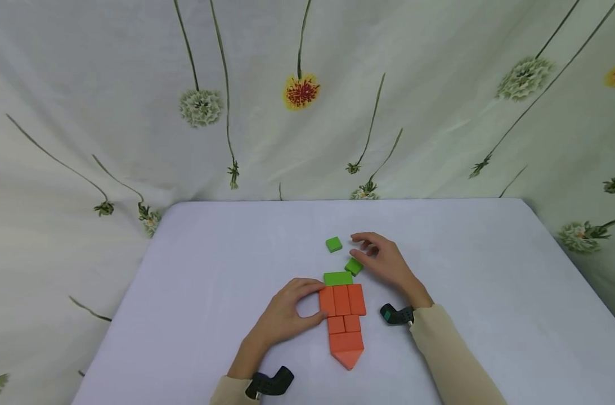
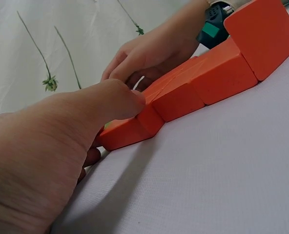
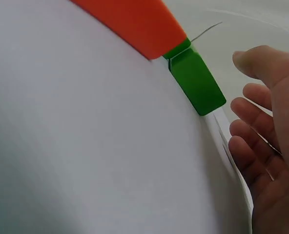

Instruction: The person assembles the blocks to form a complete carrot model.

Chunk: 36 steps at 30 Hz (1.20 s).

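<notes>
Flat on the table lies an arrangement of orange blocks (image 1: 342, 299), with an orange triangular block (image 1: 348, 359) at its near end. A green rectangular block (image 1: 338, 278) sits against the far end. My left hand (image 1: 291, 306) pinches the leftmost orange block (image 1: 327, 301) lengthwise, index finger at its far end and thumb at its near end. Beside the green rectangle's far right corner lies a small tilted green block (image 1: 354, 266). My right hand (image 1: 383, 260) hovers next to it, fingers loosely bent and holding nothing. Another small green block (image 1: 333, 244) lies farther back.
A white cloth covers the table (image 1: 226, 253). Its far edge meets a hanging flower-printed curtain (image 1: 266, 140). Black wrist-worn devices (image 1: 270, 382) sit on both wrists, the right one (image 1: 397, 314) close to the orange blocks' right side.
</notes>
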Each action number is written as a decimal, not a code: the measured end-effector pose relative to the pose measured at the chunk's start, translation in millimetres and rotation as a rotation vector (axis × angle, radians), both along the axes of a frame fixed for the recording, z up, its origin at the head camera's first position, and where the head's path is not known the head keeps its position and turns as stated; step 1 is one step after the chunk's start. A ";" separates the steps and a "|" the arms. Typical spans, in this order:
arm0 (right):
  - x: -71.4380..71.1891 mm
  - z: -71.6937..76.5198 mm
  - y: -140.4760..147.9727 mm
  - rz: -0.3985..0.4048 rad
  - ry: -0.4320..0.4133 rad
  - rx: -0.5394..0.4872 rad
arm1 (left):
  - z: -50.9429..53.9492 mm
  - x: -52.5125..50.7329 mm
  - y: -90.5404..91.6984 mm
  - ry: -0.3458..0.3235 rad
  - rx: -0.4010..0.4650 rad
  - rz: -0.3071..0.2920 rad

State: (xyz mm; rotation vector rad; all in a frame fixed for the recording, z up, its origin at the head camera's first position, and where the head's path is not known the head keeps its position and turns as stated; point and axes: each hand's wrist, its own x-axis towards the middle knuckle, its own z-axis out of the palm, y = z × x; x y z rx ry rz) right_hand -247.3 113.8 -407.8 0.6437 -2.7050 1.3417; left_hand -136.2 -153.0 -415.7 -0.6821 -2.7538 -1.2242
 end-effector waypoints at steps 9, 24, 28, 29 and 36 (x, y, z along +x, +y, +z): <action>-18.9 15.4 -22.4 0.070 -0.014 0.094 | 1.9 -2.0 -1.2 0.010 -0.004 -0.006; -28.4 19.3 -41.1 0.125 -0.034 0.285 | -0.6 0.1 -0.7 0.007 0.003 -0.004; -28.6 20.1 -41.5 0.119 -0.043 0.285 | -0.4 0.2 -0.6 0.009 0.002 0.001; -28.2 20.8 -41.4 0.121 -0.041 0.279 | 0.1 0.4 -0.4 0.007 0.004 0.000; -24.5 26.1 -39.8 0.167 -0.040 0.230 | 2.0 1.4 -1.0 0.009 0.002 0.000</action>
